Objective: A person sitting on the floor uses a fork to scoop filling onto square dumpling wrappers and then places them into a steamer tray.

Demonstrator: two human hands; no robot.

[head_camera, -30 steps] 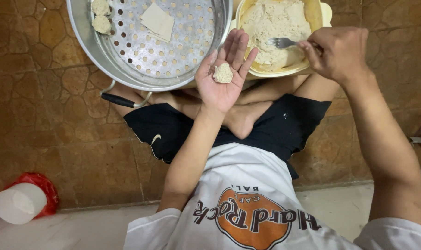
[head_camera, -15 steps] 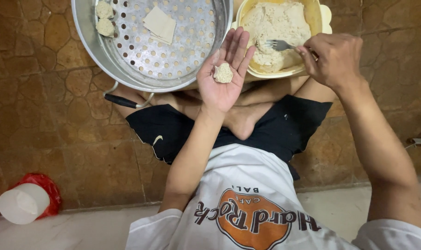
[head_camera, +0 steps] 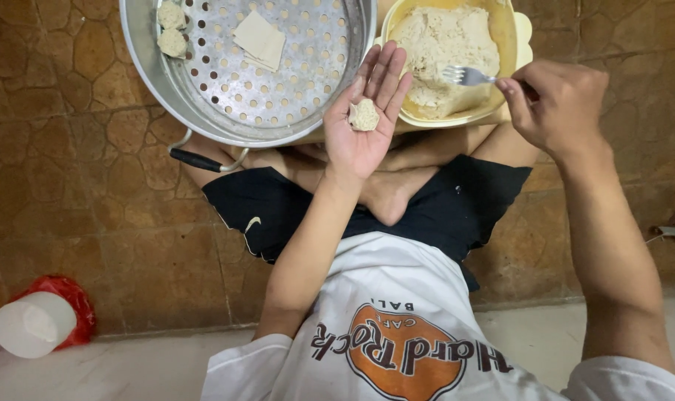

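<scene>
While a small filled wrapper (head_camera: 364, 115) lies cupped in the open palm of the left hand (head_camera: 363, 122), fingers spread and pointing away from the body, the right hand (head_camera: 558, 104) is closed around the handle of a metal fork (head_camera: 467, 75) whose tines rest in the pale minced filling (head_camera: 443, 52) of a yellow bowl (head_camera: 505, 44). The step in hand looks like filling a dumpling: the piece on the palm already carries a lump of mixture but is not yet pinched shut. The next move would likely call for either another small forkful carried across to the palm, or the left fingers curling up to gather the wrapper around the filling, with care not to let it tip off the flat hand. Just beside the palm sits a perforated metal steamer tray (head_camera: 204, 104), holding two finished dumplings (head_camera: 172, 30) at its far edge and a stack of square wrappers (head_camera: 259, 38). Near the person's side on the floor stands a white cup (head_camera: 33, 324) against something red.
</scene>
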